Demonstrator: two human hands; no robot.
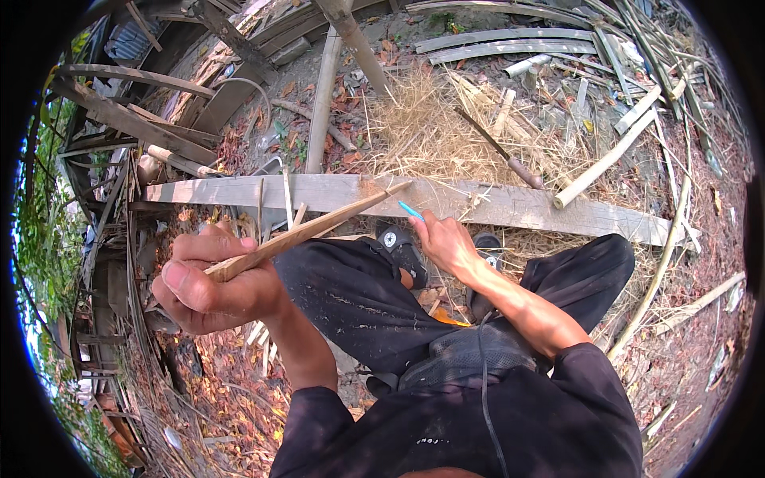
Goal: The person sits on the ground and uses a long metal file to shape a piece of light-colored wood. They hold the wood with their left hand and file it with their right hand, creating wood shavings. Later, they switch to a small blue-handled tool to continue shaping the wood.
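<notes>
My left hand [213, 279], raised at the left, is closed around the near end of a wooden strip [319, 225]. The strip slants away to the right, and its far tip overlaps the grey plank [247, 191] in the view; whether they touch I cannot tell. To the right of that tip, my right hand [446, 243] pinches a slim, light-blue pen-like tool [410, 209]. Its tip points up and left, close to the strip. Most of the tool's body is hidden by the fingers. Both hands are in front of my bent legs.
A long knife [498, 147] with a wooden handle lies beyond the plank, across dry straw [422, 119]. Bamboo poles [610, 159] and weathered slats [510, 49] lie at the right and back. Posts [355, 44] rise at the back, and stacked timber [135, 119] fills the left.
</notes>
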